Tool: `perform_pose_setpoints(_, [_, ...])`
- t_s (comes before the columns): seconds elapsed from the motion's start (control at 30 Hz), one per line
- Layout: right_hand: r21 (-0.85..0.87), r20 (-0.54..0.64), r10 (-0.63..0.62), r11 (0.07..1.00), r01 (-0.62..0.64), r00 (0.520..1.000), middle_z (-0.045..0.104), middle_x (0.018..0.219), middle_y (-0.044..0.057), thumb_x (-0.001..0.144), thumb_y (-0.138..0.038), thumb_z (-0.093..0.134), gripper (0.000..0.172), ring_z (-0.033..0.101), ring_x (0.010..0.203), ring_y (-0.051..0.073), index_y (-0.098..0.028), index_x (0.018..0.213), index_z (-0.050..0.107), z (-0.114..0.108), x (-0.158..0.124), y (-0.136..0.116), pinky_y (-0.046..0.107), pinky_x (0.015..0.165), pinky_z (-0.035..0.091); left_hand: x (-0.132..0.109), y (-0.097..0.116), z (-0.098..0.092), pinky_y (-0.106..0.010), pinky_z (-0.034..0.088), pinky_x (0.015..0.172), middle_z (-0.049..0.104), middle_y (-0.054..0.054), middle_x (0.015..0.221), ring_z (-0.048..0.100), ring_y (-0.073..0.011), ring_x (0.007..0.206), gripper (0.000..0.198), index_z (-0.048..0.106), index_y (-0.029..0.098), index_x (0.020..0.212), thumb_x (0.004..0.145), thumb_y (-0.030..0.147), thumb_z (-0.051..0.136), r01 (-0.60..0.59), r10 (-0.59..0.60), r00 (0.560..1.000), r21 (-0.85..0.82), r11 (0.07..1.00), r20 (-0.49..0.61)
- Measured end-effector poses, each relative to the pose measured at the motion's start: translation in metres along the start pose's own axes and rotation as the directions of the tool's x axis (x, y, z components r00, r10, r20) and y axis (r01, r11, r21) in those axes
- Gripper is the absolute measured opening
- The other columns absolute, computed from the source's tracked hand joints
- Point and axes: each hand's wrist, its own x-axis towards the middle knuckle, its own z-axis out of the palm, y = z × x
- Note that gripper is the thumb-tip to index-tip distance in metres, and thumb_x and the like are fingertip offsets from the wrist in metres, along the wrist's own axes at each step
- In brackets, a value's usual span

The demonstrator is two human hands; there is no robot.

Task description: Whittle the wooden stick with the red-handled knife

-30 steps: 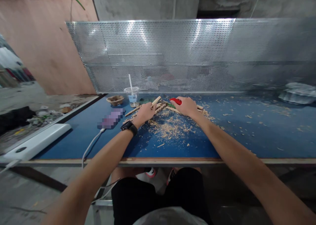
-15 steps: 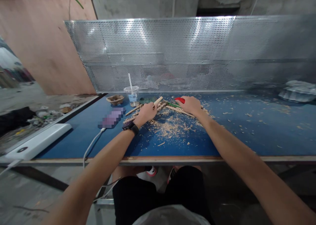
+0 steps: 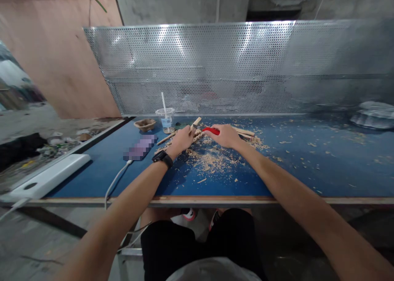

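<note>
Wooden trim runs along the near edge of the blue worktop (image 3: 308,166), and both bare forearms reach over it toward the middle. A white cable (image 3: 115,181) climbs from that edge near the left corner to a phone (image 3: 138,147), with a long white device (image 3: 46,179) lying just off the left edge. The left wrist wears a black watch (image 3: 162,157). Pale wood shavings (image 3: 212,161) are scattered between the two arms, thickest just in front of the hands.

The left hand (image 3: 182,139) is closed around a short wooden stick (image 3: 195,122), whose free end pokes up and away toward the far edge. Just beside it, the right hand (image 3: 226,136) is clenched on a red-handled knife (image 3: 211,130) that points left at the stick; whether the blade touches the wood cannot be told. The hands are close together but not touching.

More loose sticks (image 3: 245,132) lie behind the right hand. Toward the far left corner stand a clear plastic cup (image 3: 166,120) with a straw and a small wooden bowl (image 3: 144,125). A perforated metal screen (image 3: 230,67) rises along the far edge, with crumpled plastic sheeting (image 3: 374,114) at the far right.
</note>
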Motion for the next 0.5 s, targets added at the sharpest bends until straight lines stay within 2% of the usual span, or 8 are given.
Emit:
perform_pose_setpoints(0.1, [-0.014,0.024,-0.019,1.000,0.019,1.000,0.075,0.086,0.009,0.101,-0.070,0.046,0.053,0.060,0.067,0.023,-0.025,0.099,0.073,0.004,0.000,-0.001,0.034,0.059,0.034,-0.001,0.003,-0.002,-0.031,0.040,0.069,0.074,-0.014,0.096,0.067,-0.0241,0.083,0.034,0.061,0.020,0.107,0.110,0.043,0.036,0.004,-0.004,1.000,0.014,1.000,0.005])
perform_pose_setpoints(0.2, [-0.074,0.015,0.011,0.997,-0.010,1.000,0.076,0.089,0.009,0.100,-0.072,0.047,0.055,0.061,0.069,0.024,-0.025,0.105,0.074,0.003,0.004,0.013,0.034,0.059,0.036,-0.004,0.007,-0.003,-0.031,0.041,0.070,0.074,-0.015,0.095,0.067,-0.0244,0.083,0.035,0.064,0.019,0.102,0.110,0.043,0.038,-0.001,-0.001,0.999,0.046,0.999,0.047])
perform_pose_setpoints(0.3, [-0.171,-0.052,0.127,0.976,-0.134,0.991,0.076,0.096,0.013,0.100,-0.071,0.046,0.059,0.065,0.077,0.027,-0.022,0.117,0.075,-0.002,0.007,0.040,0.035,0.064,0.041,-0.005,0.010,-0.003,-0.032,0.041,0.070,0.074,-0.016,0.094,0.067,-0.0256,0.081,0.040,0.065,0.018,0.101,0.109,0.046,0.038,-0.044,0.040,0.998,0.059,0.997,0.056])
perform_pose_setpoints(0.37, [-0.204,-0.059,0.224,0.951,-0.232,0.973,0.076,0.099,0.016,0.101,-0.069,0.047,0.059,0.068,0.084,0.029,-0.020,0.116,0.076,-0.006,0.007,0.059,0.036,0.068,0.044,-0.005,0.010,-0.003,-0.033,0.040,0.068,0.073,-0.016,0.093,0.066,-0.0253,0.078,0.042,0.066,0.018,0.103,0.109,0.047,0.037,-0.065,0.063,0.997,0.044,0.997,0.037])
perform_pose_setpoints(0.5, [-0.154,-0.123,0.375,0.908,-0.391,0.919,0.077,0.105,0.018,0.099,-0.072,0.047,0.063,0.070,0.094,0.034,-0.019,0.119,0.076,-0.013,0.005,0.082,0.039,0.072,0.046,-0.001,0.007,-0.002,-0.034,0.039,0.066,0.072,-0.015,0.089,0.064,-0.0243,0.073,0.044,0.066,0.017,0.102,0.109,0.049,0.036,-0.061,0.061,0.998,0.021,0.998,0.000])
